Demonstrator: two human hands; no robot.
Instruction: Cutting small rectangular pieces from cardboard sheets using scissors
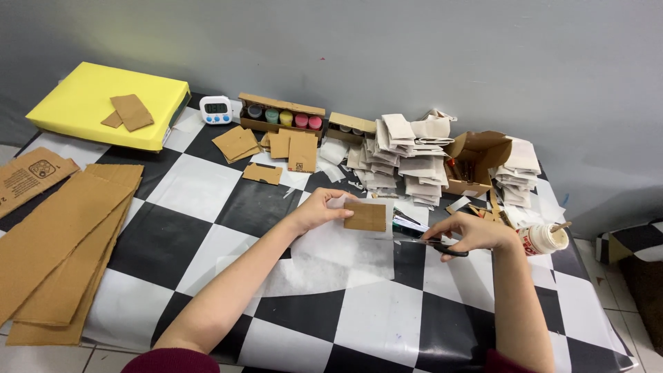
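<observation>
My left hand (319, 209) presses a small brown cardboard rectangle (365, 216) onto a sheet of white paper (338, 257) on the checkered table. My right hand (471, 233) grips black-handled scissors (429, 242), blades pointing left along the paper's right edge, just right of the cardboard piece. The paper lies flat under both hands.
Long cardboard strips (55, 242) lie at the left. A yellow block (103, 103) with cardboard pieces sits far left. A white timer (216, 109), a box of paint pots (282, 116), stacks of paper-wrapped pieces (404, 159), an open cardboard box (475, 162) and a glue bottle (544, 239) line the back and right.
</observation>
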